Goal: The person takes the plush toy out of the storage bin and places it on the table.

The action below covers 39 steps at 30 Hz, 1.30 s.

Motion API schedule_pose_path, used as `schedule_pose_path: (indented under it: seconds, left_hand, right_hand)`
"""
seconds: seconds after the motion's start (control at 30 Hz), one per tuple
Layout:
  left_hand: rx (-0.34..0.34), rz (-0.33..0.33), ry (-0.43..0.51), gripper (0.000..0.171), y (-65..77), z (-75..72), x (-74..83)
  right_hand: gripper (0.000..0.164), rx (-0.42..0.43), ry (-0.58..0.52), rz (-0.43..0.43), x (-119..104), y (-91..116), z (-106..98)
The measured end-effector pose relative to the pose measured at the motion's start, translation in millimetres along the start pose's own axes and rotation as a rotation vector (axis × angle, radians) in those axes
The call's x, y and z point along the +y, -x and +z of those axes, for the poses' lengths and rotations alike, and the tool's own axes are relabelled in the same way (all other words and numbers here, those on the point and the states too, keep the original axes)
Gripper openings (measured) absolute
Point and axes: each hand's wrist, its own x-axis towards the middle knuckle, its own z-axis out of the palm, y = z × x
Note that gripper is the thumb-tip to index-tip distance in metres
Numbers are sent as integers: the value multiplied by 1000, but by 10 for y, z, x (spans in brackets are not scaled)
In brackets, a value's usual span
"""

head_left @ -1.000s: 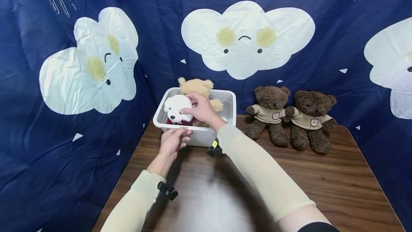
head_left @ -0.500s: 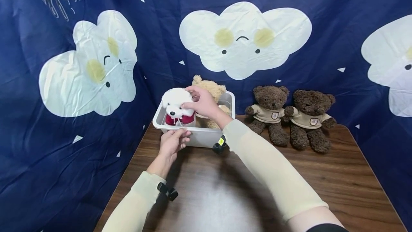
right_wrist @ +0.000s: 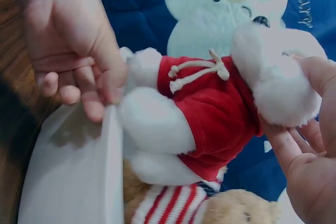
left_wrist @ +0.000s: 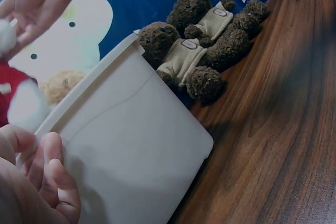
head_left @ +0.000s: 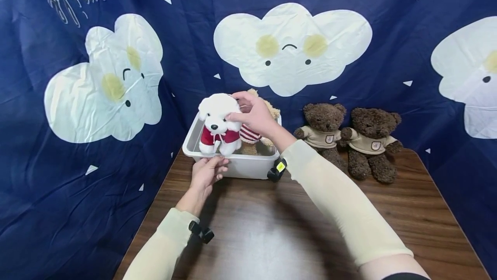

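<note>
My right hand (head_left: 258,116) grips a white plush dog (head_left: 219,111) by its head, thumb at the cheek and fingers behind. The dog wears a red top with a white drawstring (right_wrist: 197,74) and is upright at the left end of a light grey bin (head_left: 248,168), its legs near the front rim. My left hand (head_left: 206,173) pinches that front rim, thumb on top and fingers against the outer wall, as the left wrist view shows. Behind the dog, a tan teddy bear (head_left: 268,105) in a red-and-white striped top (right_wrist: 170,203) sits inside the bin, partly hidden by my right hand.
To the right of the bin, two dark brown teddy bears (head_left: 325,124) (head_left: 374,131) in beige tops sit side by side against a blue cloth backdrop (head_left: 194,55) printed with clouds. The bin stands on a brown wooden table (head_left: 248,228).
My right hand has raised the white dog out of the bin, bringing its red top and legs into sight. The tan bear has shifted to the right. My left hand keeps its place on the rim.
</note>
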Motion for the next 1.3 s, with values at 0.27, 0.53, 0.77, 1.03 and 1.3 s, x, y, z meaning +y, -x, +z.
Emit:
schedule_pose_path:
  seconds: [0.27, 0.53, 0.77, 1.03, 1.3]
  left_hand:
    - [3, 7, -12, 18, 15, 3, 0]
    - [2, -6, -11, 20, 20, -15, 9]
    - [-6, -20, -15, 21, 13, -9, 13]
    - [6, -22, -5, 17, 14, 8, 0]
    - [17, -11, -8, 17, 18, 9, 12]
  right_hand:
    - [51, -26, -78, -22, -182, 136, -233]
    - [53, -10, -81, -37, -299, 332, -627]
    - [55, 87, -58, -31, -324, 616, -1103]
    - [52, 187, 9, -1, -163, 1019, -1597]
    - [48, 212, 8, 51, 171, 1402, -1933]
